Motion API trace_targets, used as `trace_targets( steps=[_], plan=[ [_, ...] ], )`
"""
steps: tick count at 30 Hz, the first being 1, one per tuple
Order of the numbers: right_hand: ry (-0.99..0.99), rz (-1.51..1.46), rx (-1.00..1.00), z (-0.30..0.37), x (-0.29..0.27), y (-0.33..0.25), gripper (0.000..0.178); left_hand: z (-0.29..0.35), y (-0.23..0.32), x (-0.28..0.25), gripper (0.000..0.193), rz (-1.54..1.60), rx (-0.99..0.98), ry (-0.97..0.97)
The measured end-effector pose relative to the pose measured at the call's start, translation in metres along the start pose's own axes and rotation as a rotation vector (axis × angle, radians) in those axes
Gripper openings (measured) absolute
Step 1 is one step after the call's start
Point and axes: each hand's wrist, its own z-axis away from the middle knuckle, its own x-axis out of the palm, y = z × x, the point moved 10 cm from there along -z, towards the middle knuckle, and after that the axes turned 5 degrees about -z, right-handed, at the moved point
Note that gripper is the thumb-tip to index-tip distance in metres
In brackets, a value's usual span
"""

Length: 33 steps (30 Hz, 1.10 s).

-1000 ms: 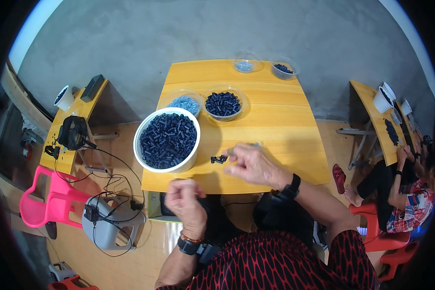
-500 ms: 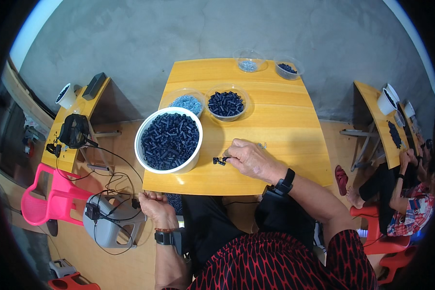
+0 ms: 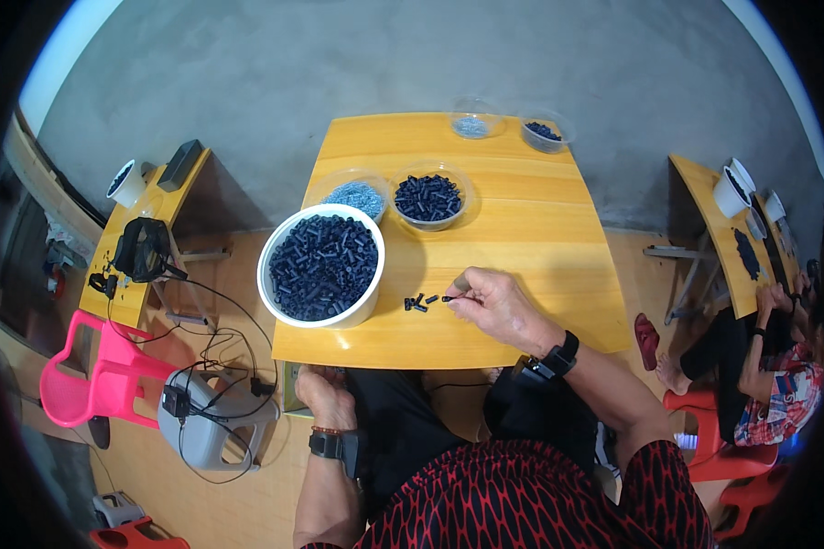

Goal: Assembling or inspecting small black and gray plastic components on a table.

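My right hand (image 3: 496,307) rests on the yellow wooden table (image 3: 522,238) and pinches a small black part (image 3: 448,298) at its fingertips. A few loose black parts (image 3: 417,303) lie just left of it. A large white bowl (image 3: 267,274) full of dark small parts stands at the table's left front. Behind it are a clear bowl of grey-blue pieces (image 3: 355,194) and a clear bowl of dark parts (image 3: 428,198). My left hand (image 3: 325,395) is curled below the table's front edge, over my lap, its fingertips hidden.
Two small clear bowls (image 3: 472,124) (image 3: 544,134) stand at the table's far edge. To the left are a side table (image 3: 124,274) with black gear, a pink chair (image 3: 92,375) and a grey device (image 3: 212,423) with cables. Another person (image 3: 778,375) sits at a table on the right.
My left hand dropped from the table's edge toward the floor at my left, then came back up under the front edge. My right hand stayed by the loose parts.
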Motion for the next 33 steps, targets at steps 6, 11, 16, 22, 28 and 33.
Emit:
trace_targets(
  steps=[6, 11, 16, 22, 28, 33],
  plan=[
    [0.032, -0.045, 0.012, 0.019, -0.012, -0.011, 0.013, 0.033, 0.001, 0.023, 0.017, -0.1, 0.13, -0.193],
    [0.091, -0.028, -0.06, 0.03, -0.023, -0.012, 0.011, 0.055, -0.021, 0.033, 0.02, 0.078, -0.144, -0.239],
    [0.126, -0.44, 0.298, 0.056, -0.007, 0.031, 0.009, 0.128, -0.064, 0.045, 0.02, -0.025, -0.394, -0.389],
    [0.044, -0.328, 0.172, 0.064, 0.017, 0.001, 0.01, 0.171, -0.053, 0.072, 0.017, -0.219, -0.14, -0.841],
    [-0.033, -0.468, 0.112, 0.067, 0.046, -0.008, 0.006, 0.171, -0.038, 0.09, 0.026, -0.197, 0.055, -0.93],
    [-0.049, -0.225, -0.073, 0.064, 0.04, -0.033, 0.003, 0.165, -0.025, 0.091, 0.019, -0.255, 0.22, -0.903]
  ],
)
